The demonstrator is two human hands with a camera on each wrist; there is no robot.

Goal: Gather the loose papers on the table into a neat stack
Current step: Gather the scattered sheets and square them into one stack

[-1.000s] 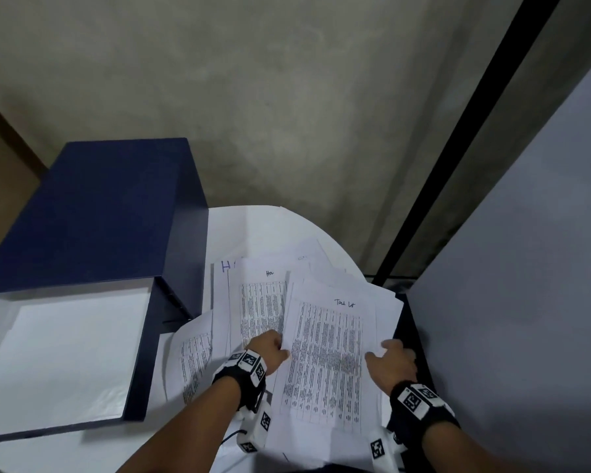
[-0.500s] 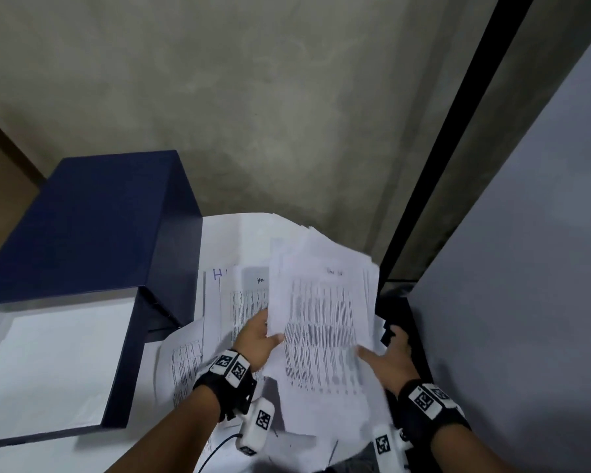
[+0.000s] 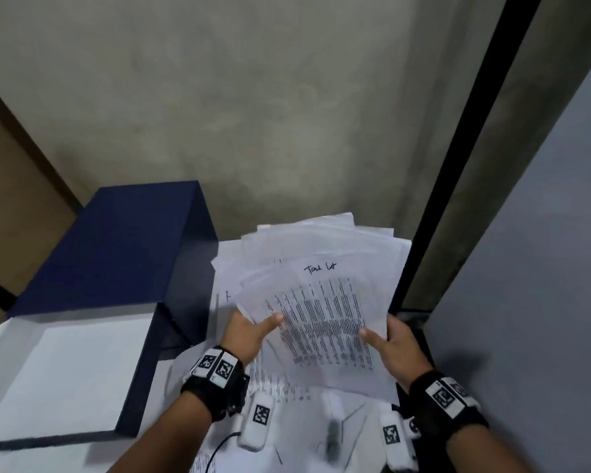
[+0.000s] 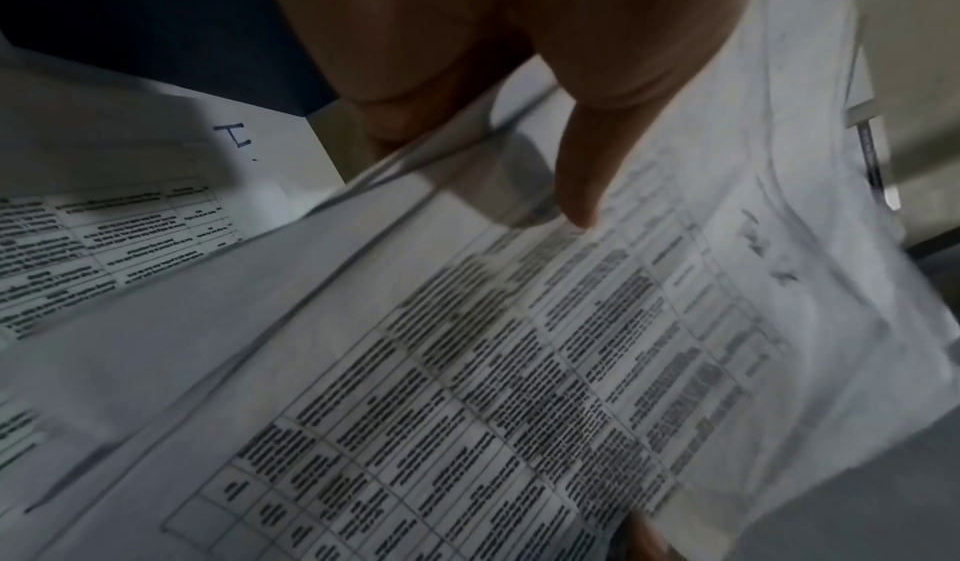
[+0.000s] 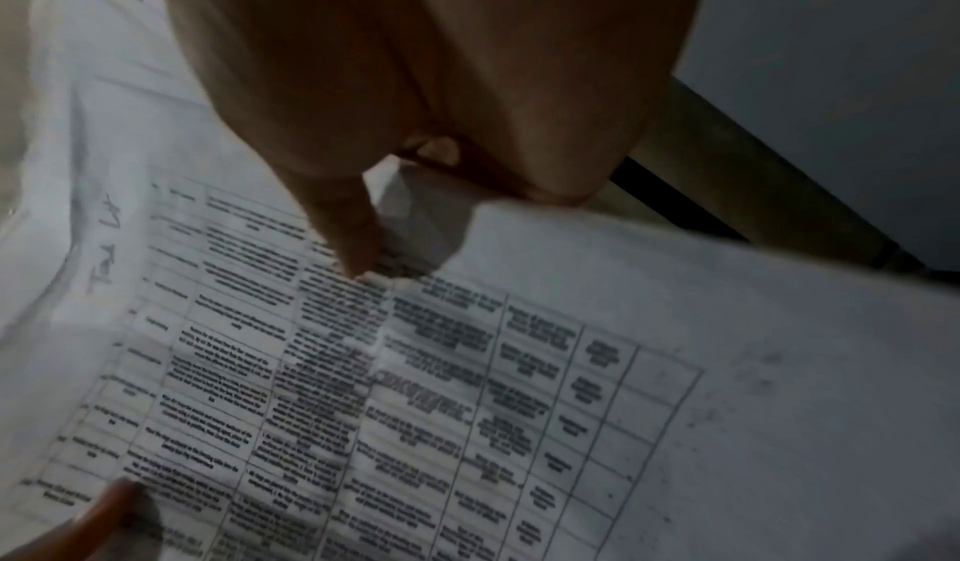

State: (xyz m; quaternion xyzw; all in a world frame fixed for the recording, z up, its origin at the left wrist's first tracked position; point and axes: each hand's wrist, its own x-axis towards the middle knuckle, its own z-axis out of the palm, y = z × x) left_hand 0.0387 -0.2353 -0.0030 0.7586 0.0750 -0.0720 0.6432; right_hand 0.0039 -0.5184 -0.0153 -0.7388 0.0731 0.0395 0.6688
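The papers (image 3: 321, 302) form a fanned bundle lifted off the table (image 3: 355, 435), tilted up toward the person, with the sheet headed by a handwritten title on top. The bundle is held at both side edges, which in all likelihood lets the sheets be squared against each other before being set down. The left hand (image 3: 249, 332) pinches the left edge: its thumb (image 4: 582, 184) lies flat on the printed face while the other fingers pass behind the sheets, out of sight. The right hand (image 3: 389, 343) grips the right edge in the same manner, thumb (image 5: 343, 241) pressed on the top sheet with the paper puckered beside it, remaining fingers curled behind. The upper corners of the sheets are staggered, so the bundle is not yet aligned. More loose sheets (image 3: 273, 380) lie on the table under the left wrist and beside the blue box (image 3: 116, 254), apart from the held bundle. These remain to be collected, so the task appears partly done.
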